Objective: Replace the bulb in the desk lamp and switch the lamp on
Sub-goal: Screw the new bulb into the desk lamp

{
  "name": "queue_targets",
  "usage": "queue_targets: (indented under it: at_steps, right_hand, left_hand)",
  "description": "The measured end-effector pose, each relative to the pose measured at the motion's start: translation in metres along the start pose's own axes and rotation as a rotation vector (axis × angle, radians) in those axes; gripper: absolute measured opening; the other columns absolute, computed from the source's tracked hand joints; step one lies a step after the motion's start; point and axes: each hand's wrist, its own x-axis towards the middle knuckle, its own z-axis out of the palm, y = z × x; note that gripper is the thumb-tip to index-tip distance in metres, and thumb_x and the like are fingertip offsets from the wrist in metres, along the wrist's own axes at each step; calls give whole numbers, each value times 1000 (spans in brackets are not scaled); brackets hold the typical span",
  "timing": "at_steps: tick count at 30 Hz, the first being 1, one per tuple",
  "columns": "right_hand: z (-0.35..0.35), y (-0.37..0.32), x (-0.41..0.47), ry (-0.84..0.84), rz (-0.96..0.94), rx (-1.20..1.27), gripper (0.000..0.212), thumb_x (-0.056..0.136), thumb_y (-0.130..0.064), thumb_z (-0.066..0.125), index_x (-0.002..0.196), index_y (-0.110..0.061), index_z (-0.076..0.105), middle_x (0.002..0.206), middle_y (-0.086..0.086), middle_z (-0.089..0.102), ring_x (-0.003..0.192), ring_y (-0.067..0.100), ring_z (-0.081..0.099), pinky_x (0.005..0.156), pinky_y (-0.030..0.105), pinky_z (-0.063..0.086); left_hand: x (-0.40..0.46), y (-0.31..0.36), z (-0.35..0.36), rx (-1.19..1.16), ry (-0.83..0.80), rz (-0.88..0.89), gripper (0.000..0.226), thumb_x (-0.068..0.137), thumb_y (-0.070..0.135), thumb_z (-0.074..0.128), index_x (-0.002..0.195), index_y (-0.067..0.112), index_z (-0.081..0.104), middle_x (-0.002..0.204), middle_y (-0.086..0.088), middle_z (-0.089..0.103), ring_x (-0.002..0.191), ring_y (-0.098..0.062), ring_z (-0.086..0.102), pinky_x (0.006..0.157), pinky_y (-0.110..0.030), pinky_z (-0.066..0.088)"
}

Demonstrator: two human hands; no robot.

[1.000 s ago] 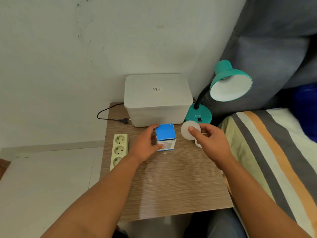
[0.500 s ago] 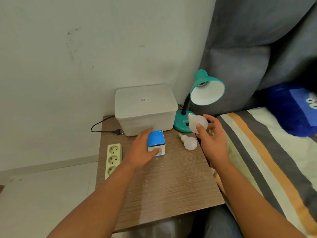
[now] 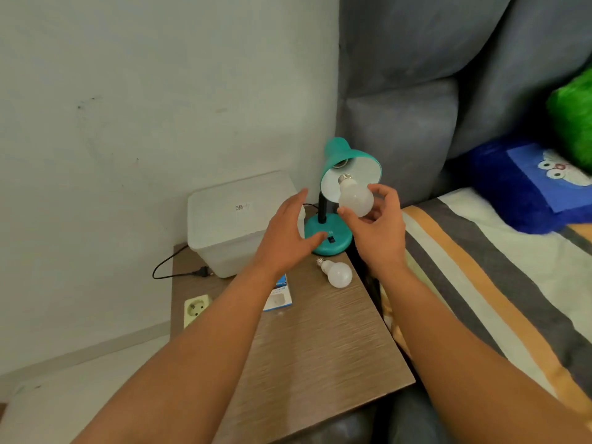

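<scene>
Since the earlier frames the left hand [image 3: 285,233] has let go of the blue bulb box [image 3: 279,294] and risen toward the teal desk lamp [image 3: 333,200]; the right hand [image 3: 378,225] has lifted its bulb from beside the lamp base up to the mouth of the shade.

The left hand is spread, fingers straight, holding nothing, hovering in front of the lamp's stem and base. The right hand pinches the new bulb [image 3: 355,197] by its globe, screw cap pointing up toward the shade's socket, not yet in it. A second bulb [image 3: 338,273] lies on the worktop [image 3: 320,347] just near of the lamp base.

The print on the white storage box [image 3: 237,219] and on the bulb box is too blurred to read.
</scene>
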Motion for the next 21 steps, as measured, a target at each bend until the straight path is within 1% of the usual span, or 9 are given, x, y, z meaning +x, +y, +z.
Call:
queue_targets:
  at_steps: [2, 3, 5, 7, 9, 12, 17, 19, 21]
  right_hand:
    - [4, 1, 11, 14, -4, 20, 56, 77, -27, 84, 122, -28, 50, 102, -15, 62, 85, -9, 63, 71, 9, 51]
    - [7, 2, 17, 17, -8, 20, 56, 78, -27, 84, 122, -27, 50, 104, -13, 62, 87, -7, 63, 71, 9, 51]
    - [12, 8, 26, 31, -20, 15, 56, 77, -27, 84, 123, -26, 51, 117, -5, 61, 96, 3, 64, 75, 12, 54]
    - [17, 13, 34, 52, -25, 5, 57, 76, -26, 84, 124, -23, 53, 124, 2, 59, 99, 11, 65, 75, 10, 53]
    - [21, 17, 40, 68, -17, -16, 59, 76, -26, 85, 126, -20, 54, 125, 5, 57, 97, 15, 65, 70, 3, 48]
    - [26, 20, 46, 91, -19, -64, 60, 77, -31, 83, 127, -18, 54, 126, 5, 56, 100, 16, 61, 68, -1, 43]
    - [30, 23, 50, 142, 20, -60, 59, 78, -46, 78, 124, -21, 52, 119, 1, 60, 100, 18, 64, 66, 5, 44]
    - [32, 20, 50, 143, 54, -24, 57, 80, -48, 76, 125, -22, 51, 113, 1, 63, 93, 13, 66, 62, 5, 45]
    - [33, 17, 51, 142, 77, -17, 54, 83, -49, 73, 124, -22, 52, 103, 0, 66, 85, 8, 66, 61, 7, 47]
  left_hand:
    - [18, 11, 0, -24, -9, 39, 95, 84, 27, 80, 159, 23, 22, 160, -3, 34, 146, -18, 33, 119, -30, 29]
    - [26, 15, 2, -22, -17, 60, 97, 83, 27, 81, 159, 22, 21, 160, -4, 35, 145, -19, 36, 119, -35, 32]
    - [37, 19, 5, 0, -34, 102, 98, 82, 27, 81, 159, 21, 20, 157, -5, 38, 142, -19, 40, 117, -40, 36]
    - [45, 18, 9, 4, -43, 127, 98, 82, 26, 81, 159, 21, 21, 155, -5, 41, 139, -19, 43, 115, -41, 39]
    - [49, 14, 12, 18, -46, 149, 96, 83, 24, 79, 159, 22, 21, 154, -6, 40, 137, -18, 46, 114, -41, 42]
    - [49, 8, 14, 12, -40, 166, 90, 86, 14, 75, 159, 23, 23, 154, -8, 38, 129, -20, 53, 110, -40, 46]
    - [49, 2, 13, 15, -27, 185, 89, 86, 7, 75, 158, 24, 26, 149, -8, 41, 119, -18, 60, 106, -36, 50]
    - [52, 1, 12, 13, -23, 182, 89, 85, 7, 75, 157, 26, 27, 147, -7, 42, 116, -17, 61, 103, -33, 52]
    - [55, 1, 12, 28, -19, 196, 89, 85, 7, 76, 157, 29, 27, 145, -5, 44, 112, -15, 61, 99, -24, 51]
